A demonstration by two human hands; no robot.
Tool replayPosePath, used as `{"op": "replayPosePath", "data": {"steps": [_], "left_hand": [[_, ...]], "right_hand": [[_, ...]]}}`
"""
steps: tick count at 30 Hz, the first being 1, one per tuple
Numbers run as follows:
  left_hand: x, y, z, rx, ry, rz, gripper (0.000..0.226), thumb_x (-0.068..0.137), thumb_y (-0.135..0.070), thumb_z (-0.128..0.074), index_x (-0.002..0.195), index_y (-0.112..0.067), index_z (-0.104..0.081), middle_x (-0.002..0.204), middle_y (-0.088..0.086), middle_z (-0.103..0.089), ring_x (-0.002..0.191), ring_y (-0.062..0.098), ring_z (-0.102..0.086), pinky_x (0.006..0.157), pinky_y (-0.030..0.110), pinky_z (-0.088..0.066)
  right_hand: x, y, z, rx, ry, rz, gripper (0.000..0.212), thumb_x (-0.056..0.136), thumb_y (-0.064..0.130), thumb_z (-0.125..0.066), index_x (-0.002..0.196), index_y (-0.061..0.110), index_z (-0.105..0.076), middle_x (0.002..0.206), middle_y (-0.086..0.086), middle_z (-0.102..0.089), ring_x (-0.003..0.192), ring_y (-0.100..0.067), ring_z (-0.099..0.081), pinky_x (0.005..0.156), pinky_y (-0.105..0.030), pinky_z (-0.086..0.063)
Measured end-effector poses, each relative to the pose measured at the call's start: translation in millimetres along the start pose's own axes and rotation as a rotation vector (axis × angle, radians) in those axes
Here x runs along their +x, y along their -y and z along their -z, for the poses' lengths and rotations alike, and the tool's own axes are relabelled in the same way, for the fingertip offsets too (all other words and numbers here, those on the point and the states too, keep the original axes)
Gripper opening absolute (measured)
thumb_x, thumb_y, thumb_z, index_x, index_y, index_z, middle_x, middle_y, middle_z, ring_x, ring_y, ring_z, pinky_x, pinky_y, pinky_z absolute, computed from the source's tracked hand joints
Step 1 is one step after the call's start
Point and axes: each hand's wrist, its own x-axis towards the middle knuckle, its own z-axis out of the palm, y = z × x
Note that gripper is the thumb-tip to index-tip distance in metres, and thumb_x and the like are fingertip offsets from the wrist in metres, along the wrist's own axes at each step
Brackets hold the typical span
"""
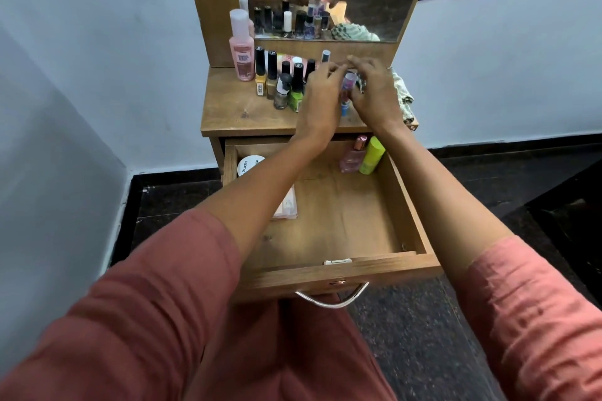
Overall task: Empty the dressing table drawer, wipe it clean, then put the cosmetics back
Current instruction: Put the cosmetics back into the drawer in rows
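Drawer stands pulled open under the bench. Inside I see a flat pink packet and a white jar at the left, and a yellow-green bottle touching a pink perfume bottle at the back right. Nail polish bottles stand grouped on the bench. My right hand curls its fingers round a small lilac-capped bottle. My left hand is just beside, fingers bent; I cannot tell if they hold anything.

Your drawer: one perfume bottle, one lime-green bottle, one white jar, one flat pink packet. Your tabletop: one tall pink bottle, at least seven nail polish bottles, more hidden.
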Motion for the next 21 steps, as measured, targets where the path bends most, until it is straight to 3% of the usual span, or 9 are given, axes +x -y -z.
{"op": "replayPosePath", "data": {"steps": [5, 11, 21], "left_hand": [[2.6, 4.8, -3.5, 0.130, 0.045, -0.049, 0.039, 0.087, 0.001, -0.052, 0.126, -0.003, -0.050, 0.128, 0.011, -0.047, 0.111, 0.022, -0.051, 0.087, 0.032, -0.051], [5.8, 0.3, -0.4, 0.034, 0.036, -0.018, 0.026, 0.086, 0.000, -0.054, 0.112, -0.001, -0.056, 0.117, 0.014, -0.054, 0.104, 0.026, -0.055, 0.084, 0.036, -0.050], [-8.6, -11.9, -1.2, -0.128, 0.030, 0.046, 0.020, 0.084, -0.007, -0.061, 0.105, -0.006, -0.063, 0.105, 0.009, -0.062, 0.085, 0.008, -0.052, 0.067, 0.012, -0.041]], "right_hand": [[-1.7, -3.5, -4.3, -0.001, -0.010, -0.006, 0.040, 0.084, -0.005, -0.048, 0.121, 0.005, -0.058, 0.115, -0.016, -0.060, 0.105, -0.026, -0.056, 0.086, -0.024, -0.040], [-5.1, -6.6, -0.5, 0.020, -0.049, -0.010, 0.033, 0.084, -0.007, -0.049, 0.114, 0.000, -0.062, 0.111, -0.019, -0.058, 0.100, -0.027, -0.058, 0.075, -0.009, -0.035], [-26.9, -14.6, 25.9, 0.068, -0.045, 0.012, 0.029, 0.080, -0.005, -0.057, 0.107, 0.001, -0.067, 0.103, -0.023, -0.062, 0.094, -0.031, -0.059, 0.078, -0.022, -0.043]]}}
